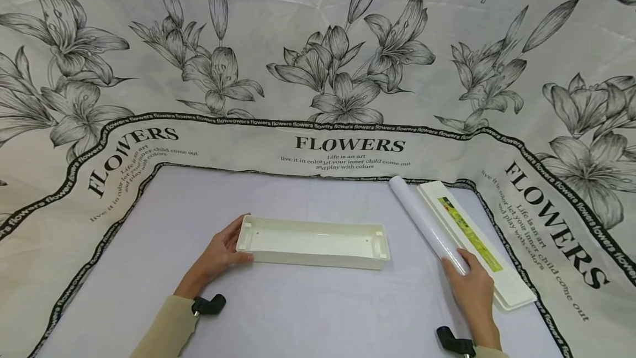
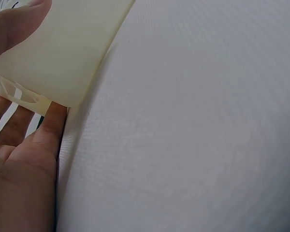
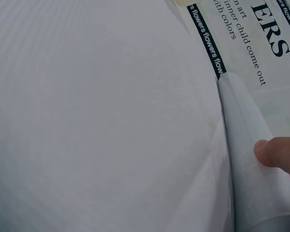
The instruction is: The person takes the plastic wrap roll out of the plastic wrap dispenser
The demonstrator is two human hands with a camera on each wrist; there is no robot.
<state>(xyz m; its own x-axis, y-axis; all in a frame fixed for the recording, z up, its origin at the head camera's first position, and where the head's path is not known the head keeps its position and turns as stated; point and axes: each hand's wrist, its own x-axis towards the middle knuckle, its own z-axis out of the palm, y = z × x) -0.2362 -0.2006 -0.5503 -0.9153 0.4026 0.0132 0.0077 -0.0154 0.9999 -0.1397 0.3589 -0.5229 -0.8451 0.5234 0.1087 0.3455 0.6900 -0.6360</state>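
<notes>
In the head view, my left hand (image 1: 218, 256) holds the left end of a long cream plastic box (image 1: 318, 259), its hollow side up. The left wrist view shows the thumb on one face of the box (image 2: 72, 53) and the fingers at its end. My right hand (image 1: 472, 289) grips the near end of a glossy white roll of cling film (image 1: 422, 220) at the right. The thumb lies along the roll (image 3: 249, 179) in the right wrist view; the other fingers are mostly hidden. Just right of the roll lies a long cream lid (image 1: 514, 291) with a yellow-green label.
A white cloth (image 1: 318, 314) covers the table. Behind and at both sides, a floral-printed sheet (image 1: 238, 145) rises with a black lettered border. Each wrist carries a small black camera mount (image 1: 210, 305).
</notes>
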